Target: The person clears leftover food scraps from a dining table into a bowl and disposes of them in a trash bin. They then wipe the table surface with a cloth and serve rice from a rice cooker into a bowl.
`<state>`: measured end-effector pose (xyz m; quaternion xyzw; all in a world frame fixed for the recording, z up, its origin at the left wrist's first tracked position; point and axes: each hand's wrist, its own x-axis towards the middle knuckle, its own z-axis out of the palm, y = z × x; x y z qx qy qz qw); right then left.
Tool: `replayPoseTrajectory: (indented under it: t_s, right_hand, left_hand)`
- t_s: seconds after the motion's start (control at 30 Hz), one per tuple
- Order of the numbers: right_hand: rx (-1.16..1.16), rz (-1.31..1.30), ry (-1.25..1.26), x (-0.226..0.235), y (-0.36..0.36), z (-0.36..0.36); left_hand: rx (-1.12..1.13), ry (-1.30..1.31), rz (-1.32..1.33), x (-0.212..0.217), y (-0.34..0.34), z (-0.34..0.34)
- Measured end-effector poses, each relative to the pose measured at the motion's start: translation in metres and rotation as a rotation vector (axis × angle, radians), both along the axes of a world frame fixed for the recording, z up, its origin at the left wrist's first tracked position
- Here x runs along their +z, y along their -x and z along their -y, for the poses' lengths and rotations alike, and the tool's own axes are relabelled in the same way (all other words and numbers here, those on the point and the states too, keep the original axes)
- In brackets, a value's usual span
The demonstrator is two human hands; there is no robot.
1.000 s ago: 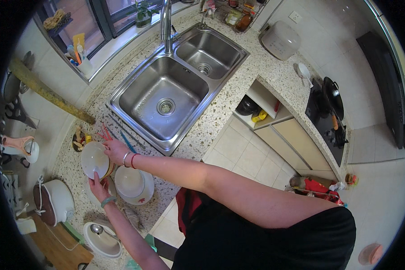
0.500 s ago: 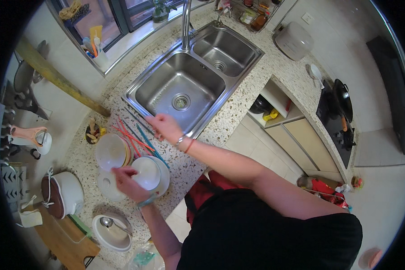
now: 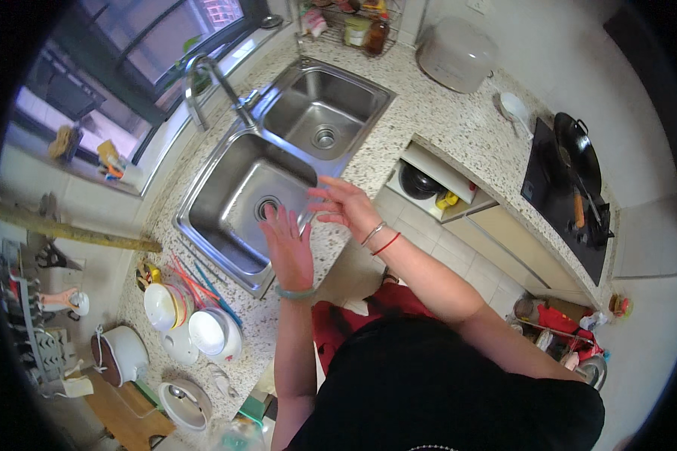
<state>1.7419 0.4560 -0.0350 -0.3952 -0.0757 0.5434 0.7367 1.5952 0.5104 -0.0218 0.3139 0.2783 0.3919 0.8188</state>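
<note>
My left hand (image 3: pixel 287 246) is raised flat with its fingers spread, over the front rim of the near basin of the steel double sink (image 3: pixel 226 225). It holds nothing and wears a green bracelet. My right hand (image 3: pixel 341 201) hovers just to the right of it, fingers apart and empty, with bangles on the wrist. Both hands are above the sink's edge and the speckled counter (image 3: pixel 399 135). The white bowls (image 3: pixel 203 331) sit stacked on the counter to my left, apart from both hands.
A tall faucet (image 3: pixel 203 75) stands behind the sink. Colourful chopsticks (image 3: pixel 195 282) lie beside the bowls. A white pot (image 3: pixel 120 353) and a wooden board (image 3: pixel 128 413) are at the lower left. A rice cooker (image 3: pixel 459 52), a black stove with a wok (image 3: pixel 572 173) are on the right.
Both hands have left the white bowls and moved right, over the sink's front rim. The bowls now rest stacked on the counter. The view has swung toward the sink.
</note>
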Motion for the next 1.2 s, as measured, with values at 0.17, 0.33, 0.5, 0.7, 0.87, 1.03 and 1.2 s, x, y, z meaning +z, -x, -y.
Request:
replayPoseTrajectory:
  t_s: [0.17, 0.33, 0.5, 0.7, 0.87, 1.03, 1.2]
  right_hand:
    - [0.034, 0.251, 0.048, -0.005, -0.092, 0.06]
    - [-0.088, 0.252, -0.02, -0.003, -0.175, 0.106]
    - [-0.297, 0.502, 0.039, -0.001, -0.257, 0.138]
    - [-0.549, 1.097, 0.306, -0.004, -0.361, 0.152]
    - [-0.583, 1.443, 0.479, -0.003, -0.437, 0.13]
    - [-0.526, 1.681, 0.648, -0.01, -0.507, 0.095]
    - [-0.448, 1.744, 0.684, -0.012, -0.553, 0.065]
  left_hand:
    - [-0.109, 0.051, 0.001, 0.009, -0.105, 0.042]
    - [-0.345, 0.042, 0.036, 0.003, -0.199, 0.069]
    - [-0.494, -0.231, -0.073, 0.012, -0.299, 0.083]
    - [-0.573, -0.549, -0.136, 0.024, -0.417, 0.082]
    - [-0.568, -0.783, -0.227, 0.027, -0.5, 0.061]
    - [-0.523, -0.92, -0.316, 0.025, -0.578, 0.032]
    - [-0.443, -1.27, -0.299, -0.016, -0.634, -0.016]
